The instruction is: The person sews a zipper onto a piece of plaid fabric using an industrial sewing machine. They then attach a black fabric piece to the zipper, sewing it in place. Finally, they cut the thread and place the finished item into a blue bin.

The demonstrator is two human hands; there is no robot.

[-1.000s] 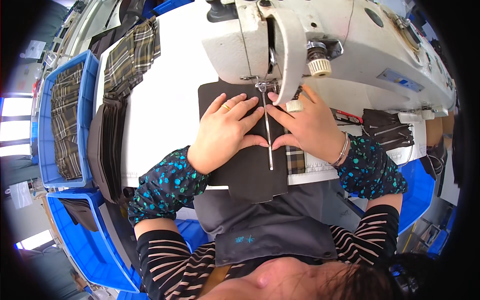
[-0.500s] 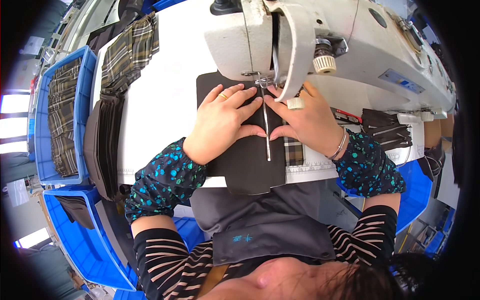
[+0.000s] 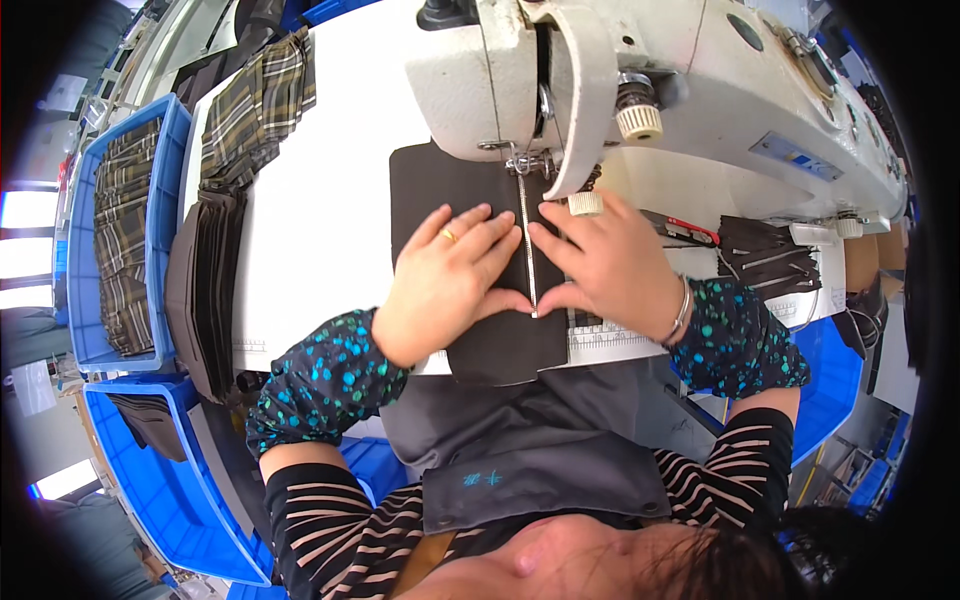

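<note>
A dark brown fabric panel [image 3: 425,185] lies flat on the white table, its far end under the presser foot [image 3: 525,164] of a white sewing machine [image 3: 465,95]. Down it runs a zipper [image 3: 529,250] with pale teeth. My left hand [image 3: 447,280] rests on the panel left of the zipper, fingers stretched out. Right of the zipper, my right hand [image 3: 618,265] lies with its fingers spread, hiding most of a plaid piece. Both thumbs point inward and nearly meet at the zipper's near end. The panel's near end hangs over the table's front edge.
Plaid pieces [image 3: 255,100] and a stack of dark panels [image 3: 207,290] lie at the left. Blue bins [image 3: 172,230] stand beside the table. At the right are red-handled snips [image 3: 690,231] and a bundle of dark zippers [image 3: 765,255]. A ruler strip [image 3: 625,337] borders the front edge.
Both hands have slid toward me along the panel, away from the presser foot. My thumbs are now at the zipper's near end. The panel has shifted slightly away from me.
</note>
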